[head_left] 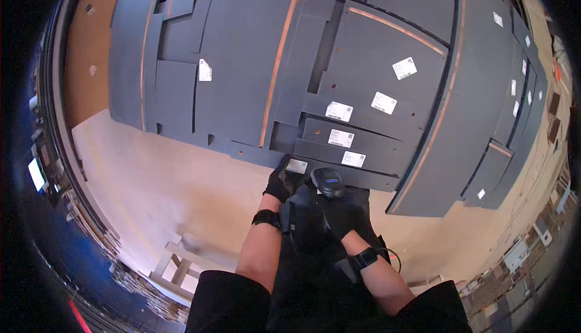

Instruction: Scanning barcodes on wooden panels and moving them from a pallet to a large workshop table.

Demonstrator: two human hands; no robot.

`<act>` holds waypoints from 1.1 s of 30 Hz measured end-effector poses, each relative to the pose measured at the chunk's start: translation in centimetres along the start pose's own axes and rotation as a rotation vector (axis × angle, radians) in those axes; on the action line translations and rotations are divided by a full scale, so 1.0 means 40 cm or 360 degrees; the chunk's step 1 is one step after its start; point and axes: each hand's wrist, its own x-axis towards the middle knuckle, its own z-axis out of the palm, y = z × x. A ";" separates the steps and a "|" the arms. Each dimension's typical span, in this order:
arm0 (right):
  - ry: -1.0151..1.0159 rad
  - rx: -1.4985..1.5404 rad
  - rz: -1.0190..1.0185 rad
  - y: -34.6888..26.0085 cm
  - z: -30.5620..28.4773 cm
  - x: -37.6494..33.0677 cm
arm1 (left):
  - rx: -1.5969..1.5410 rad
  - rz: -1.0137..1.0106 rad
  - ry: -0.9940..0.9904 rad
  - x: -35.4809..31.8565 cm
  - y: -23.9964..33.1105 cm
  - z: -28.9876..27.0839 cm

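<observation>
The right hand grips a black scanner, seemingly within reading range of a white label; apart from it, the left hand extends fingers over the nearest grey panel, perhaps steadying it

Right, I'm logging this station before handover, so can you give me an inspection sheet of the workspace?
Surface: pale surface, partly covered by panels.
Job's things: grey panels, some overlapping, several with white labels; black scanner.
Clutter: jumbled pieces along the right edge, too small to identify.
Grips: left hand, gloved, beside a panel's label, contact unclear; right hand, gloved, holds the scanner.
Cables: dark cord curving beside the right wrist.
Surroundings: brown board upper left; pale frame lower left.
</observation>
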 end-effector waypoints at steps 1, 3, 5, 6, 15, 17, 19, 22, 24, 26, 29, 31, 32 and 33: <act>0.0091 -0.0042 0.0036 0.030 -0.052 0.004 | 0.0166 -0.0071 0.0019 0.027 0.050 0.070; -0.0031 -0.0730 0.0109 0.040 -0.102 0.005 | -0.0119 -0.0141 0.0057 0.048 0.062 0.086; 0.0057 -0.0495 0.0240 -0.036 -0.076 0.003 | 0.0330 -0.0101 0.0030 0.057 -0.015 -0.051; 0.0183 -0.0300 0.0414 -0.051 -0.074 0.004 | 0.0738 -0.0096 -0.0048 0.060 -0.039 -0.097; 0.0335 -0.0529 0.0080 0.088 -0.242 0.013 | -0.1130 -0.1157 0.0110 0.123 -0.012 0.014; 0.0357 -0.0291 0.0195 0.119 -0.257 0.012 | -0.1129 -0.1202 0.0099 0.133 -0.042 0.015; 0.0376 -0.0296 0.0162 0.129 -0.245 0.013 | -0.1121 -0.1212 0.0131 0.143 -0.104 -0.050; 0.0327 -0.0217 0.0070 0.126 -0.190 0.032 | 0.0398 -0.0598 -0.0043 0.131 -0.198 -0.232; 0.0337 -0.0186 0.0042 0.132 -0.198 0.032 | 0.0917 -0.0251 -0.0163 0.133 -0.201 -0.237; 0.0392 -0.0301 0.0147 0.150 -0.249 0.020 | 0.1040 -0.0314 -0.0294 0.133 -0.165 -0.109; 0.0435 -0.0243 0.0280 0.140 -0.280 0.017 | 0.0049 -0.0841 -0.0138 0.137 -0.052 0.005; 0.0411 -0.0258 0.0210 0.121 -0.262 0.023 | -0.1134 -0.1227 0.0152 0.131 -0.045 -0.029; 0.0341 -0.0245 0.0119 0.093 -0.214 0.035 | -0.0161 -0.0703 -0.0017 0.113 -0.074 -0.143; 0.0298 -0.0220 0.0102 0.079 -0.188 0.040 | 0.0796 -0.0211 -0.0208 0.102 -0.098 -0.206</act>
